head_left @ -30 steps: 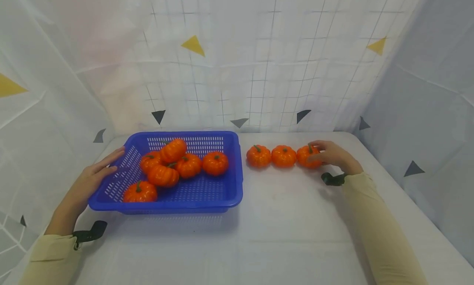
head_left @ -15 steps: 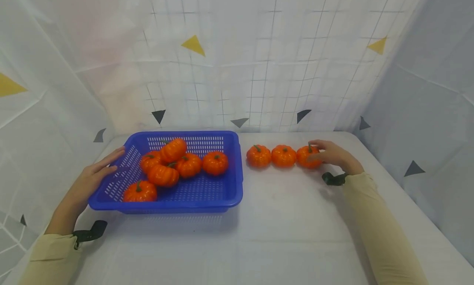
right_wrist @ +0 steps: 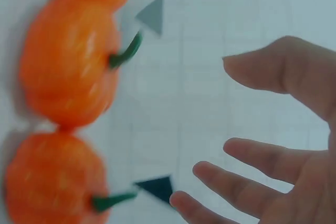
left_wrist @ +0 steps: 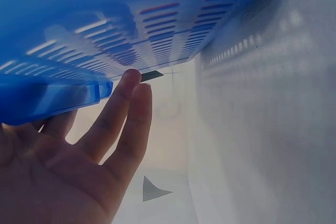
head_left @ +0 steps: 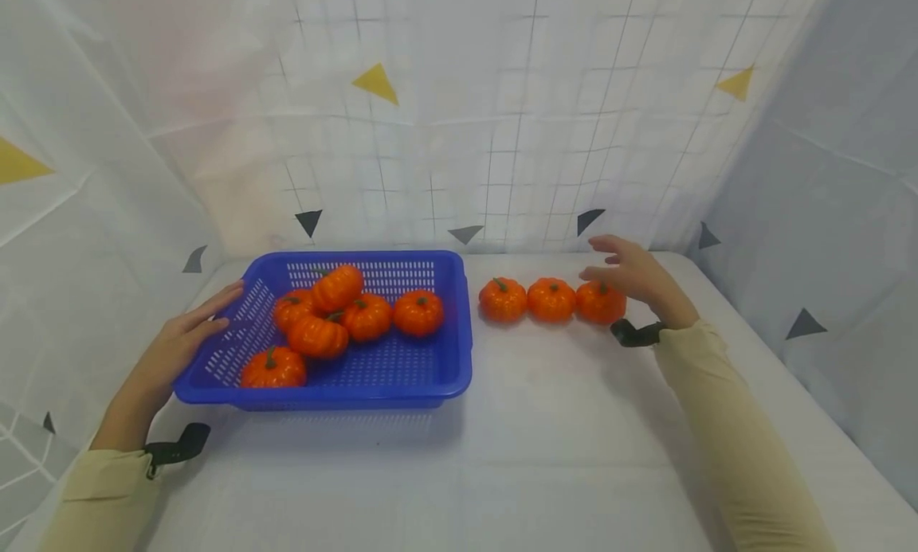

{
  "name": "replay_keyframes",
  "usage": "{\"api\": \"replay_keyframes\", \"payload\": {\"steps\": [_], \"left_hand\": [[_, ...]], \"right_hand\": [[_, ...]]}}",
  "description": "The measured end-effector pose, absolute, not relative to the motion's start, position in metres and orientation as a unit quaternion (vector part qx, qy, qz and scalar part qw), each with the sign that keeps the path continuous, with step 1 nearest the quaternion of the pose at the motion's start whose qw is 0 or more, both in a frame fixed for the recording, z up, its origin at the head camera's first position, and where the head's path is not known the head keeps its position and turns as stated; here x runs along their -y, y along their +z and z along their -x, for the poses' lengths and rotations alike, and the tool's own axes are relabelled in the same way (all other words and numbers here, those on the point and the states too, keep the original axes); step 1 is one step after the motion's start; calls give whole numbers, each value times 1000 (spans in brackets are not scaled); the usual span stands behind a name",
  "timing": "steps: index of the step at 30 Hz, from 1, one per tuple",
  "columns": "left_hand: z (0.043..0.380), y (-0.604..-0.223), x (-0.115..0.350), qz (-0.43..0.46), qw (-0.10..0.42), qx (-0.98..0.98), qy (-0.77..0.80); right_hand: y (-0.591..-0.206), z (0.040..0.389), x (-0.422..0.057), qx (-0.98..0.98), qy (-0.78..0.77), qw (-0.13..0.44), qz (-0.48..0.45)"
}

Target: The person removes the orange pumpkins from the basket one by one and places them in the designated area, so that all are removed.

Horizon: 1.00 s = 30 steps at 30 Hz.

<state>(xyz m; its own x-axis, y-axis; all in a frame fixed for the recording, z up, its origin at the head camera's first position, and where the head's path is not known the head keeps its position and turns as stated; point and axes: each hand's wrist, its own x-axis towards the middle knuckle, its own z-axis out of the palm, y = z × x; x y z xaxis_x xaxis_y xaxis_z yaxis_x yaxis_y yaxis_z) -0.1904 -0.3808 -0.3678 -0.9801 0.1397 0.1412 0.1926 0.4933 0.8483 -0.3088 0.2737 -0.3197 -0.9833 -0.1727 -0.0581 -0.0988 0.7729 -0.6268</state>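
Observation:
Above the rightmost of three small orange pumpkins [head_left: 602, 303], my right hand [head_left: 636, 279] hovers with its fingers spread and nothing in them. The right wrist view has the hand [right_wrist: 307, 182] apart from the pumpkins, whose green stems show. Those three pumpkins stand in a row on the white table, side by side. My left hand [head_left: 174, 349] rests against the left side of a blue perforated basket [head_left: 323, 395]. In the left wrist view its fingers [left_wrist: 137, 114] are nearly straight along the outer wall. Inside the basket lie several more pumpkins [head_left: 318, 338].
The white tabletop [head_left: 545, 432] extends in front of the basket and the row. A white gridded sheet [head_left: 502, 138] with coloured triangles rises behind the table, and pale sheets [head_left: 825, 217] flank both sides.
My right hand has let go of the rightmost pumpkin and lifted up off it. The pumpkin row stays in place. My left hand and the basket keep their position.

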Motion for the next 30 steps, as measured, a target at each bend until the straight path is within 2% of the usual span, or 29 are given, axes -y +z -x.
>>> {"api": "replay_keyframes", "payload": {"steps": [6,16,21,30], "left_hand": [[189,-367,380,88,23,865,-493],[191,-367,381,85,24,865,-493],[192,-367,381,92,30,864,-495],[191,-369,381,99,34,862,-497]], "right_hand": [[-297,293,-239,-933,-344,20,102],[-276,281,-185,-912,-353,4,210],[-265,278,-153,-904,-347,10,248],[-259,274,-106,-890,-361,55,274]]}}
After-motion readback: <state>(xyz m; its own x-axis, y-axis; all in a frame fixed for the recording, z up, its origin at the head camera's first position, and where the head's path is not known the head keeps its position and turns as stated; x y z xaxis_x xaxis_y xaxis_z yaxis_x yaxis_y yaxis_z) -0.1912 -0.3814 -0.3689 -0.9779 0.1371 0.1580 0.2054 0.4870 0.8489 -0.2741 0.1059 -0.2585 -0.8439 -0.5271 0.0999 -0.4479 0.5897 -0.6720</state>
